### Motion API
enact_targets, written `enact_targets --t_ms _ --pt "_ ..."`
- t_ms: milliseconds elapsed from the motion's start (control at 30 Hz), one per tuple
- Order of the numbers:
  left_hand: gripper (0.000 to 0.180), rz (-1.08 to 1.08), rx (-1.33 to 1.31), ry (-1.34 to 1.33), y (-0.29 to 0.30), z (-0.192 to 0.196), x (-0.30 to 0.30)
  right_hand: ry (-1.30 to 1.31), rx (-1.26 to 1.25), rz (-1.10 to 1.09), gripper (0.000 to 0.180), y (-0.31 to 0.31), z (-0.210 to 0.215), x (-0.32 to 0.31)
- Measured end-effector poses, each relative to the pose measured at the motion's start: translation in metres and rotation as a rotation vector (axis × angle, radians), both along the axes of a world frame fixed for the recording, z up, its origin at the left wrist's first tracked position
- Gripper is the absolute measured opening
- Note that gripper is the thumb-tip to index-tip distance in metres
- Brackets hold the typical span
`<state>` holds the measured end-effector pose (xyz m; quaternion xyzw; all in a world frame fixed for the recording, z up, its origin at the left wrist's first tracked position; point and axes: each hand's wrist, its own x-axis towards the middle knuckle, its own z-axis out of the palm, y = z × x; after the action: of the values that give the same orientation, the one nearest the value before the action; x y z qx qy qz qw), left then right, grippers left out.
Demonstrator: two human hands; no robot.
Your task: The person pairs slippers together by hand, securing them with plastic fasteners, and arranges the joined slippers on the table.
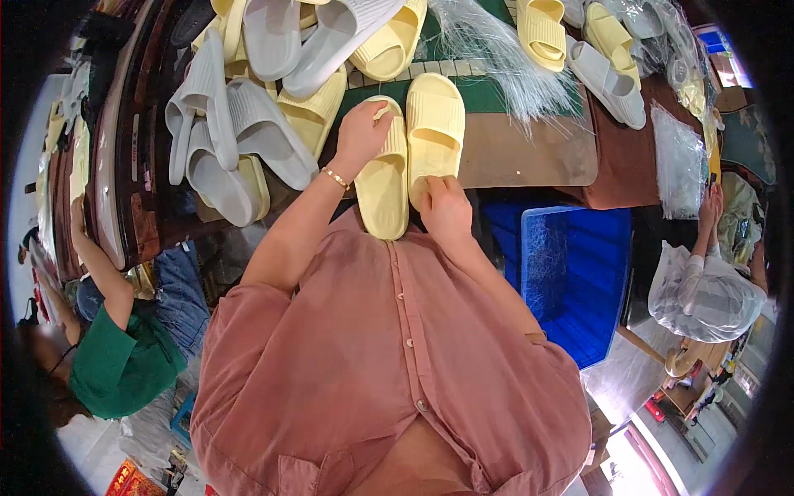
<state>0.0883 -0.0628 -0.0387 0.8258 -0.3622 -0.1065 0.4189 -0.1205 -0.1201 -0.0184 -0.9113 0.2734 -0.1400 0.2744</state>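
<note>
Two pale yellow slide slippers lie side by side in front of me at the table's near edge. My left hand (364,139) is closed on the toe end of the left yellow slipper (383,194), whose heel points toward me and juts past the edge. At the heel of the right yellow slipper (436,140), my right hand (447,211) grips with fingers and thumb; its toe points away. Left of them is a pile of grey slippers (269,136) mixed with yellow ones. Clear thin strands (504,58) are spread behind the pair.
A blue crate (591,289) stands below the table at right. More slippers (608,83) and clear plastic bags (678,157) lie at the far right. A brown board (529,153) covers part of the tabletop. Other people work at left (124,364) and right (703,289).
</note>
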Motion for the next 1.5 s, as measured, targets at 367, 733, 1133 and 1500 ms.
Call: enact_targets --t_ms 367,733,1133,1500 --pt "0.030 -0.061 -0.026 -0.061 -0.020 0.011 0.008 -0.009 -0.083 -0.117 0.031 -0.019 -0.010 0.036" --pt "0.032 -0.153 0.218 -0.096 -0.080 0.020 0.019 0.023 -0.214 -0.089 0.040 -0.024 -0.025 0.054" --pt "0.044 -0.356 0.437 -0.553 -0.118 0.021 -0.003 0.117 -0.182 -0.089 0.030 -0.026 -0.015 0.055" --pt "0.052 -0.200 0.464 -0.009 -0.090 0.020 0.000 0.073 -0.235 -0.001 0.025 -0.005 -0.018 0.037"
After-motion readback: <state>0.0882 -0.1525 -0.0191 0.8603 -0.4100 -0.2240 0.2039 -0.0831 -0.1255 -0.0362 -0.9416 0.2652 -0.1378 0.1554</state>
